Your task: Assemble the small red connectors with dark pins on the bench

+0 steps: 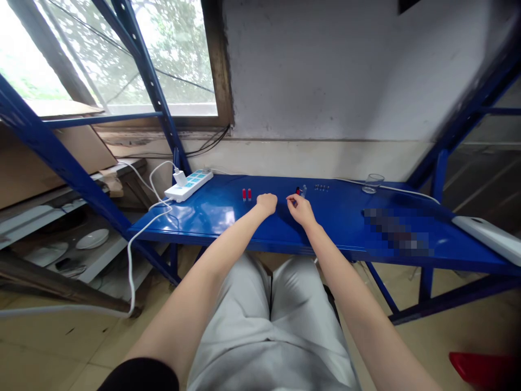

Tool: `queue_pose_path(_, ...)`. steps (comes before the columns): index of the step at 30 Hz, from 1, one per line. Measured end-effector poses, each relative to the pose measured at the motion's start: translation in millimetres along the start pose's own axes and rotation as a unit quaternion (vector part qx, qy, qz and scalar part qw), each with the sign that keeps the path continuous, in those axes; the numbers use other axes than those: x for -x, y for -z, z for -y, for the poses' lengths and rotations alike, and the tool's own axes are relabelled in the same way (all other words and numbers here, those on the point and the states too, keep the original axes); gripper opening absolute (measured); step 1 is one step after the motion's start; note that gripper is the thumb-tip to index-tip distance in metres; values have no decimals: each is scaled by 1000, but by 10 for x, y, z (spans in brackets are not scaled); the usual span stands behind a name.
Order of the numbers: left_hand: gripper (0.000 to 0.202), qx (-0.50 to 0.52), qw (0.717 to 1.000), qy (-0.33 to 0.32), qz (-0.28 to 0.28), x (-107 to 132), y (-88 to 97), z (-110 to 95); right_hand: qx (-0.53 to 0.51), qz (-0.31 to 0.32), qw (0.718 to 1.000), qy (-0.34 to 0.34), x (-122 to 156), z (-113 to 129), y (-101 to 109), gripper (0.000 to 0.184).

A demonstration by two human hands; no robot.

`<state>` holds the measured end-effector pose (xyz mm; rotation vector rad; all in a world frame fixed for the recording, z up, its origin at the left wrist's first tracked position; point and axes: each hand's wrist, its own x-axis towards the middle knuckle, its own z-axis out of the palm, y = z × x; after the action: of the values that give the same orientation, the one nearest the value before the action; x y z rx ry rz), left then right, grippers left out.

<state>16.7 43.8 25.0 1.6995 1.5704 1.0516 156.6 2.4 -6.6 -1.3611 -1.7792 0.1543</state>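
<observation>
The left hand [266,204] rests on the glossy blue metal counter [228,217], curled into a loose fist with the knuckles up. Whether anything sits inside the fist cannot be told. Just beside it, at 3 o'clock, the right hand [301,209] lies on the same surface. Its thumb and forefinger are pressed together at the tips, pinching what looks like a tiny dark part [290,200]. The part is only a speck at the fingertips, too small to show its shape.

At 12 o'clock from the right hand, near the fingertips but apart from them, stands a small red-and-black piece with a clear bit [302,190]. At 11 o'clock from the left hand two short red cylinders [246,194] stand upright side by side, close to the knuckles. At 1 o'clock from the right hand a short row of small dark studs [321,187] lies along the back of the counter.

Farther out at 2 o'clock a clear drinking glass [373,183] stands upright near the wall, with a thin white cable [407,190] running past it. At 10 o'clock from the left hand a white power strip with teal sockets [189,185] lies slantwise at the counter's corner. A white cord [130,255] loops down from it toward the floor.
</observation>
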Motion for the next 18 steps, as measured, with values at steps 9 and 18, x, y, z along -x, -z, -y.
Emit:
queue_pose_path(9,6,103,990,-74,57,213,8,223,-2,0,1000,7,8,-2,-23,25)
queue_pose_path(18,17,312,948,-55,40,429,90,214,1,15,1000,16,26,59,-21,24)
